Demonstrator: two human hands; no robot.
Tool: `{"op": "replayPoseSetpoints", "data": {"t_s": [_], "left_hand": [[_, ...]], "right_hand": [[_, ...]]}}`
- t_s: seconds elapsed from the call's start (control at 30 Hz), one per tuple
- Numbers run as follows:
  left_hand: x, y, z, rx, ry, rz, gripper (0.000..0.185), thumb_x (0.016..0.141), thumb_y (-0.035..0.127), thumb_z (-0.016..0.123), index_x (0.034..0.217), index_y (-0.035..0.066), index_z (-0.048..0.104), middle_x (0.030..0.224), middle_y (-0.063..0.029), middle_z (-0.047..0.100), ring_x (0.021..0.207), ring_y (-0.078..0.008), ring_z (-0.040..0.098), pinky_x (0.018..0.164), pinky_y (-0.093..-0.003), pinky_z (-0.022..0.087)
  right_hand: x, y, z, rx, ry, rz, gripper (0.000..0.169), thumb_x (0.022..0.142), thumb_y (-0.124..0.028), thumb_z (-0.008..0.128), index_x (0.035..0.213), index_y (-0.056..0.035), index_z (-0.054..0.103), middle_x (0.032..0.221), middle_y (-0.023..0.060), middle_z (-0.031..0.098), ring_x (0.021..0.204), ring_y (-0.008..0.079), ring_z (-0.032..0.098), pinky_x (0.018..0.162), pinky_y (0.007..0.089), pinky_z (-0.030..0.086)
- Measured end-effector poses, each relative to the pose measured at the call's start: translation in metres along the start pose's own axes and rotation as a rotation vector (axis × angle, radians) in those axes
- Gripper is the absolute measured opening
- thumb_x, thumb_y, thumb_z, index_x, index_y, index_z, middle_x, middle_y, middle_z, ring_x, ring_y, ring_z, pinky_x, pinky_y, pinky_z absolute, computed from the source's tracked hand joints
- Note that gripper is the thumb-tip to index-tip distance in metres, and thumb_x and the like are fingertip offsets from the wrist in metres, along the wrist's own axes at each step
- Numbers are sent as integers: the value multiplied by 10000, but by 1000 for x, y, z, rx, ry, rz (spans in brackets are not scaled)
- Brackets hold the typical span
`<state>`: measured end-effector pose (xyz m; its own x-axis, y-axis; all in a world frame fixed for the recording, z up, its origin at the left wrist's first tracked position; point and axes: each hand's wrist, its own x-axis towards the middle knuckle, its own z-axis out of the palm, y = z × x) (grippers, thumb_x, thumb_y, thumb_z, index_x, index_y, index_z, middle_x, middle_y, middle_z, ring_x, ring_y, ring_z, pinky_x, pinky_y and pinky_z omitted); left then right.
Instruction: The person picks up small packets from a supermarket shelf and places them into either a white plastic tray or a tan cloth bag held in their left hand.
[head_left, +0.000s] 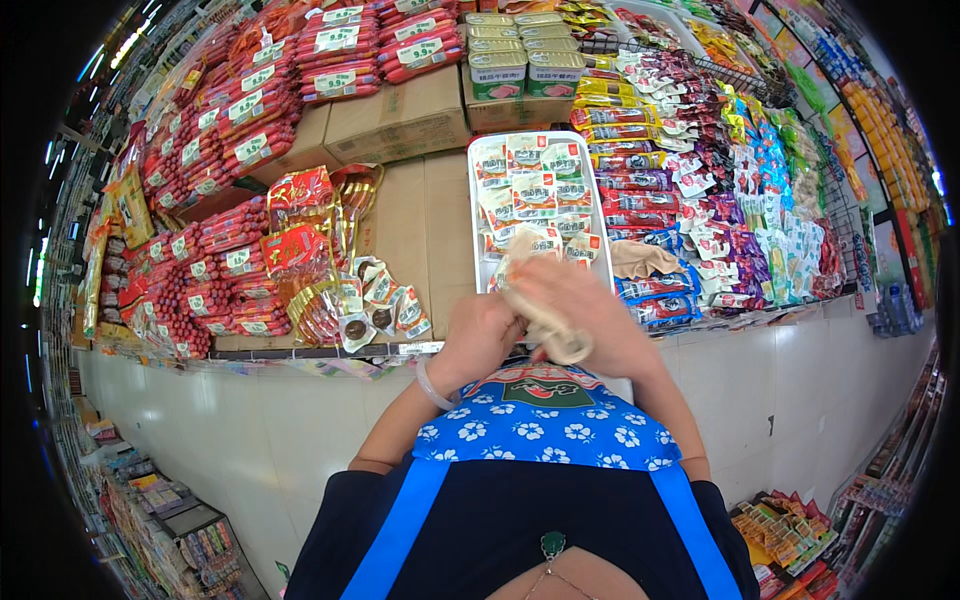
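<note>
My left hand (480, 337) and my right hand (592, 311) meet at the near end of a white plastic tray (605, 251). Between them is a beige cloth glove (551, 326), blurred, with its cuff towards me. My left fingers are curled at the glove's edge; my right hand lies along it, its fingers partly hidden. Small sealed snack packets (534, 195) fill much of the tray. A second beige glove (645, 259) lies on blue-wrapped sausages to the right. Left of the tray, several loose packets with dark round contents (381, 319) rest on the cardboard.
Red sausage bundles (251, 146) are piled at left, beside large red-and-gold bags (300, 251). Luncheon meat tins (525, 64) stand on a cardboard box (517, 112) behind the tray. Wrapped sausages (637, 180) line the right side. The display's front edge (300, 352) runs before me.
</note>
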<state>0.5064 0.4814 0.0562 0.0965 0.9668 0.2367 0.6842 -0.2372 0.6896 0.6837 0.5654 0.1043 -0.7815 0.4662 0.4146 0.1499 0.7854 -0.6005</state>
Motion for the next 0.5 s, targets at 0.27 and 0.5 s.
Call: {"op": "replayPoseSetpoints", "data": {"t_s": [0.27,0.5], "left_hand": [[-7,9,2,-27,78,3,185,758,20,646,940,7,614,829,-177,657,749,-379,635,632,-420,499],[-4,24,2,-418,65,-167,183,895,10,552,1050,-5,457,764,-122,645,635,-230,636,559,-328,486]], "right_hand": [[-2,-7,9,28,-132,143,655,688,-143,760,1298,-82,529,920,114,680,820,304,659,704,386,508],[-12,10,32,82,373,50,318,650,-109,767,955,-59,692,767,93,666,675,267,650,584,350,500]]}}
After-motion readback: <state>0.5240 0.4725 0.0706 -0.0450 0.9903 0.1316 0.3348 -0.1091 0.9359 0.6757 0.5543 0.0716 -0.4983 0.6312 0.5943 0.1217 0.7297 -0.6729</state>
